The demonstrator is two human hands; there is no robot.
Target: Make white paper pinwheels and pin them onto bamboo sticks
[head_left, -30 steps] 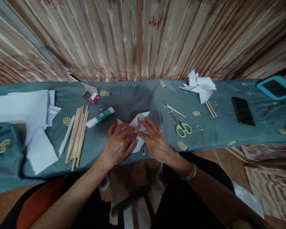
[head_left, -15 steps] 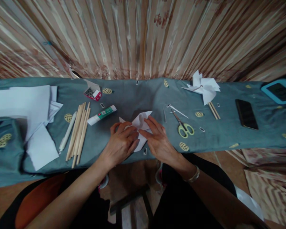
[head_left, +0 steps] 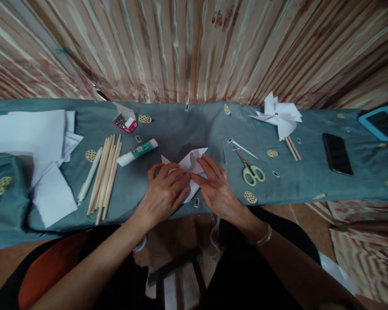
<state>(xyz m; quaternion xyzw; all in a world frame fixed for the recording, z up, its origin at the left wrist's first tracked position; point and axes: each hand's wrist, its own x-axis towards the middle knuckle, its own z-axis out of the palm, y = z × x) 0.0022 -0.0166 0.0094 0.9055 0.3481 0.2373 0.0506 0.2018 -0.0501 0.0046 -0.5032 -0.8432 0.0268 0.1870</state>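
Observation:
Both of my hands lie on a folded white paper piece (head_left: 191, 160) in the middle of the grey-blue cloth (head_left: 181, 129). My left hand (head_left: 164, 192) presses its fingers flat on the left half of the paper. My right hand (head_left: 215, 186) rests with spread fingers on the right half, its fingertips meeting those of the left. The paper's upper points stick out beyond the fingers; most of it is hidden beneath the hands.
Green-handled scissors (head_left: 250, 169) lie right of my hands; a glue stick (head_left: 137, 152), wooden sticks (head_left: 105, 177) and a white pen (head_left: 89, 175) lie left. White sheets (head_left: 29, 137) at far left. A pin box (head_left: 126, 122), a finished paper pinwheel (head_left: 280, 117), a black phone (head_left: 337, 153) and a blue-cased device (head_left: 383, 122) sit farther out.
The hands stay on the paper, with the fingers shifting only slightly. The view has drifted a little, so everything sits a bit higher in the picture.

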